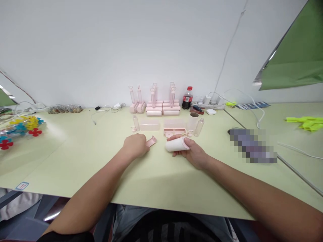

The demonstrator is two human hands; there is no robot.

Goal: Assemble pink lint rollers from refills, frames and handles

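Observation:
My right hand (193, 153) is closed around a white paper roll (174, 145), like a lint roller refill, held tilted above the table with its pink-edged end toward the palm. To its left, my left hand (135, 145) is closed on a small pink plastic piece (151, 142) that sticks out past the fingers. Beyond the hands lies an open pink casing (174, 130). Near it are clear pale pink covers (149, 125), a hollow tube (193, 121), a clear bottle (199, 127) on the right and another bottle (136, 123) on the left.
Along the wall stand several pink roller units (154, 111) with upright handles. Beside them are a cola bottle (187, 98) and a power strip (212, 105) with cables. A blurred-out object (253, 146) lies at right, colourful plastic flowers (34, 132) at left.

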